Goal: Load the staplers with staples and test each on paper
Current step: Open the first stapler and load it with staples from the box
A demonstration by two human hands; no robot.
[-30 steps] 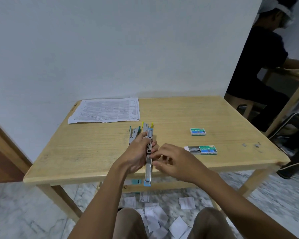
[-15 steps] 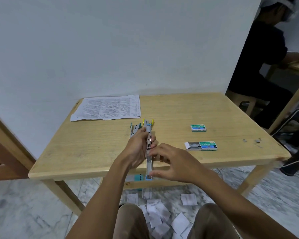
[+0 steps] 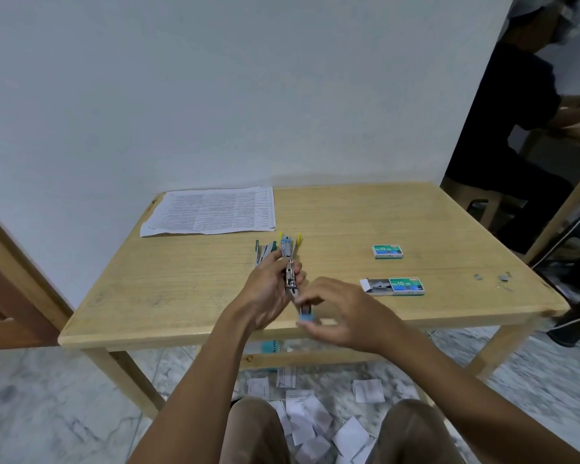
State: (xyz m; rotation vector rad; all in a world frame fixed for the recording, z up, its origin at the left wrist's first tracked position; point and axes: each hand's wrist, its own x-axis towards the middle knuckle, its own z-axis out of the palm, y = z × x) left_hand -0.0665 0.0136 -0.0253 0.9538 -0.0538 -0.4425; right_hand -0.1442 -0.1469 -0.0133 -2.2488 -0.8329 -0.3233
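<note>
2 hands meet over the near edge of the wooden table (image 3: 188,289). My left hand (image 3: 268,289) is wrapped around a blue stapler (image 3: 290,279) that is swung wide open, its metal staple channel facing up and its blue end (image 3: 307,317) pointing back toward me. My right hand (image 3: 342,313) sits at that near end, fingers (image 3: 310,298) curled and pinched at the channel; it is blurred, so I cannot tell whether anything small is between the fingertips. Just beyond my left grip, a yellow-tipped stapler (image 3: 298,239) and a teal stapler (image 3: 263,254) lie on the table, partly hidden behind my knuckles. Farther out past them, a printed sheet of paper (image 3: 211,211) lies flat near the wall. Off to the right of my right hand, an opened green staple box (image 3: 394,285) shows its grey tray slid out, and a closed staple box (image 3: 387,251) lies beyond it. Well right of those, a few loose staple bits (image 3: 493,277) are scattered near the table's edge. Below my arms, paper scraps (image 3: 312,416) litter the marble floor.
</note>
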